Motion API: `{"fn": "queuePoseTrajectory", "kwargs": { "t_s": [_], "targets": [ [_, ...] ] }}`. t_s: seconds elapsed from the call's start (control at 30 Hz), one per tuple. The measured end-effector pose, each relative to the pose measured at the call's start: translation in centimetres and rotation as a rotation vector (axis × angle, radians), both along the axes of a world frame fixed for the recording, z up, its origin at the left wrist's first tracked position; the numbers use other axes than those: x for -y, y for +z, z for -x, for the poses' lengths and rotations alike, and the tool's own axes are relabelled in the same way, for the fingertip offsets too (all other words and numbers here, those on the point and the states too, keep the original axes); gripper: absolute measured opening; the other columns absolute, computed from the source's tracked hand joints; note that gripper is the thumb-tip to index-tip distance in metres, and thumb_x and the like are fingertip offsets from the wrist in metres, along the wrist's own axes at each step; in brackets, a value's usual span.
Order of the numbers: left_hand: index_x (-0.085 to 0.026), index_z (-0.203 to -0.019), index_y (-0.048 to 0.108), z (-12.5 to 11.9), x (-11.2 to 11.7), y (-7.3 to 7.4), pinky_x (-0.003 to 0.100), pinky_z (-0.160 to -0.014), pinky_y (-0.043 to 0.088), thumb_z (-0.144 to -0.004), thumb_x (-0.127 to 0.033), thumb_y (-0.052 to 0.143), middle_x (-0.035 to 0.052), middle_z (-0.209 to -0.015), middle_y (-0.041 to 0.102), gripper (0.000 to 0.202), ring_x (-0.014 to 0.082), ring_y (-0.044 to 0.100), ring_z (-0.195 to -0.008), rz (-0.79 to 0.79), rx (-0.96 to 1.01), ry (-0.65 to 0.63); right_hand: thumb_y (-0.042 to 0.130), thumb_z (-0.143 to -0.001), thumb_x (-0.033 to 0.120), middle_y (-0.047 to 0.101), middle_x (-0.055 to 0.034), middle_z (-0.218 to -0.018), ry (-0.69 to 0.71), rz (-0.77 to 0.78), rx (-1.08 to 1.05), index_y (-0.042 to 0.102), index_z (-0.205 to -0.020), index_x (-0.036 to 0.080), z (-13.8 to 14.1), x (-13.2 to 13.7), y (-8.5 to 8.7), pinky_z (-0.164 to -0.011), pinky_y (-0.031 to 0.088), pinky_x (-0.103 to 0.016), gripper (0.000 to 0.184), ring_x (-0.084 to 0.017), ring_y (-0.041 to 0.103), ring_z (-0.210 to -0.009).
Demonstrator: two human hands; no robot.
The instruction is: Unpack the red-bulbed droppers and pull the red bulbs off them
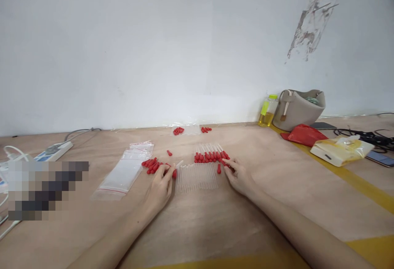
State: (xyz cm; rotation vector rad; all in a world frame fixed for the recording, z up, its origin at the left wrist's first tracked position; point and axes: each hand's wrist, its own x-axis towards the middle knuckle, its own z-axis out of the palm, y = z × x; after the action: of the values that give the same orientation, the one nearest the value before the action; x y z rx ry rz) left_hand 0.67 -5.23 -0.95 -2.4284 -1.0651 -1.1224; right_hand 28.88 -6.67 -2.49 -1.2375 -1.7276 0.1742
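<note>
My left hand [161, 187] rests on the wooden table [197, 228], fingers pinched round a clear glass tube with a red rubber cap [176, 169]. A heap of loose red caps [152, 165] lies just left of it. My right hand [238, 174] reaches the right end of a row of capped tubes [211, 155], its fingertips closed on a red cap there. Between the hands lies a row of bare clear tubes [197, 177]. One red cap [218, 168] lies beside my right hand.
Clear zip bags [123, 174] lie left of the caps. More red caps on plastic [178, 130] sit near the wall. A power strip [58, 149] is far left. At right stand a bottle [267, 111], a grey bag [300, 109], a red pouch [303, 134], a yellow packet [340, 150].
</note>
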Motion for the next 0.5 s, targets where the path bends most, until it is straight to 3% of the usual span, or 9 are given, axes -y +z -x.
{"fn": "queuePoseTrajectory", "kwargs": {
  "t_s": [0.17, 0.37, 0.5],
  "targets": [
    [-0.016, -0.104, 0.055, 0.1, -0.9, -0.8, 0.024, -0.068, 0.046, -0.087, -0.012, 0.037, 0.0044, -0.079, 0.052, 0.025, 0.0129, 0.053, -0.072, -0.098, -0.044, -0.020, 0.047, -0.075, 0.030, 0.060, -0.0037, -0.075, -0.072, 0.207, -0.059, 0.056, -0.082, 0.017, -0.8, -0.6, -0.2, -0.055, 0.043, -0.026, 0.017, -0.014, 0.054, -0.059],
    [-0.016, -0.118, 0.047, 0.2, -1.2, -2.0, 0.027, -0.071, 0.047, -0.088, -0.014, 0.035, 0.0066, -0.085, 0.060, 0.032, 0.0154, 0.057, -0.077, -0.090, -0.176, -0.068, 0.050, -0.075, 0.036, 0.066, -0.0005, -0.075, -0.235, 0.252, 0.087, 0.061, -0.075, 0.022, -0.3, 0.0, 0.8, -0.074, 0.035, -0.034, 0.018, -0.017, 0.059, -0.070],
    [-0.015, -0.112, 0.051, -0.1, -0.7, -1.6, 0.028, -0.071, 0.048, -0.087, -0.026, 0.043, 0.0077, -0.088, 0.061, 0.028, 0.0168, 0.057, -0.080, -0.050, -0.152, -0.105, 0.050, -0.075, 0.037, 0.067, 0.0007, -0.076, -0.266, 0.277, 0.108, 0.063, -0.074, 0.024, 0.5, 0.3, 1.2, -0.078, 0.028, -0.036, 0.019, -0.018, 0.059, -0.074]
  ]
}}
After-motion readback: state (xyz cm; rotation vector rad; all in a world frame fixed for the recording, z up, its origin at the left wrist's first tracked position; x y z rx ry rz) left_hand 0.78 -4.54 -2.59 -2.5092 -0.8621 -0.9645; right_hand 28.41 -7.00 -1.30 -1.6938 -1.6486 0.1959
